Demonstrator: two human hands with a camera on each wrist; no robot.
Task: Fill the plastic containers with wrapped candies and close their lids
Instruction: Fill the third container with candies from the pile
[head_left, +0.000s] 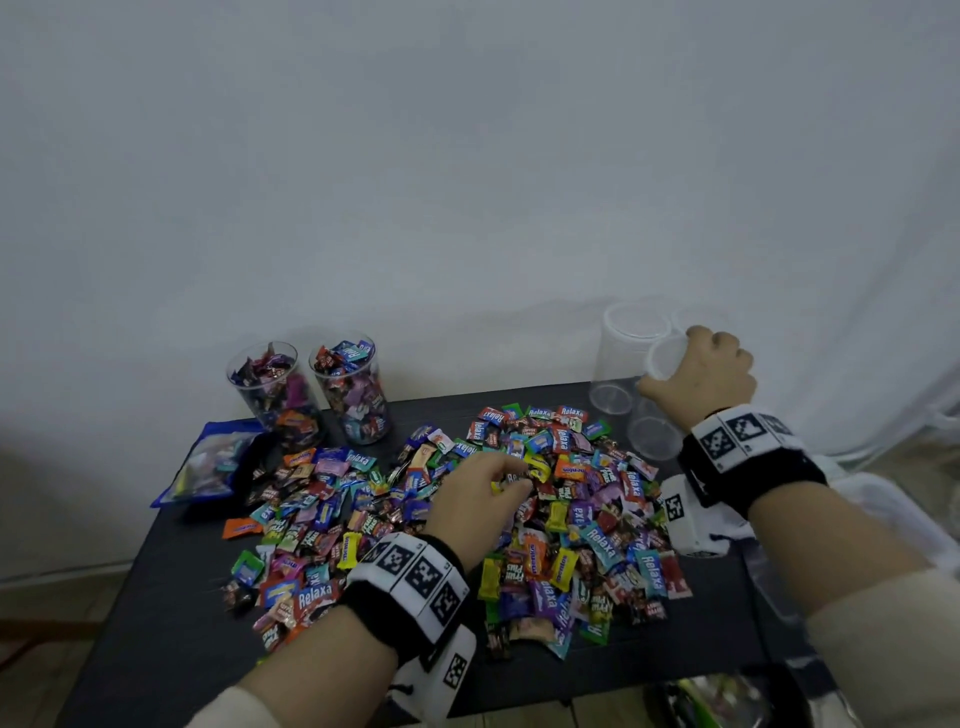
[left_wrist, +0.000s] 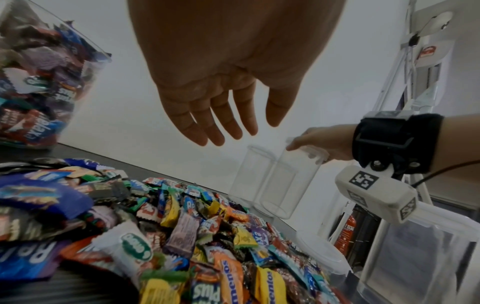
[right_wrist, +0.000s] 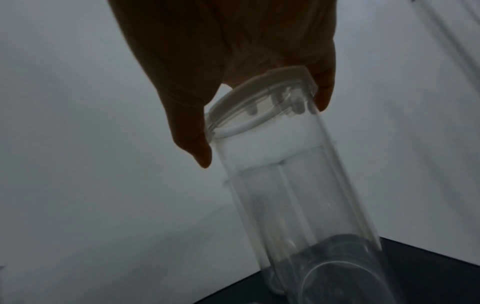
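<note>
black tabletop (head_left: 171, 597) fills the lower half of the head view, under a pale wall. across its middle spreads the biggest thing on it, a loose heap of wrapped candies (head_left: 576, 525), many colours, most of the supply by the look of it. at centre left, against the wall, stand two filled containers (head_left: 306, 389), packed to their rims and with no lids that i can see, so the closing is left for both. a blue bag (head_left: 208, 462) lies at the left edge beside them. at centre right is a cluster of empty clear containers (head_left: 618, 358); one of them, the lidded container (right_wrist: 291, 185), is tilted, and the right hand (head_left: 701, 374) grips its top, fingers curled round the white lid (right_wrist: 259, 90). the left hand (head_left: 478, 493) hovers over the heap with fingers loosely spread, holding nothing in the left wrist view. i judge the task under halfway: two filled, none closed, several empty.
</note>
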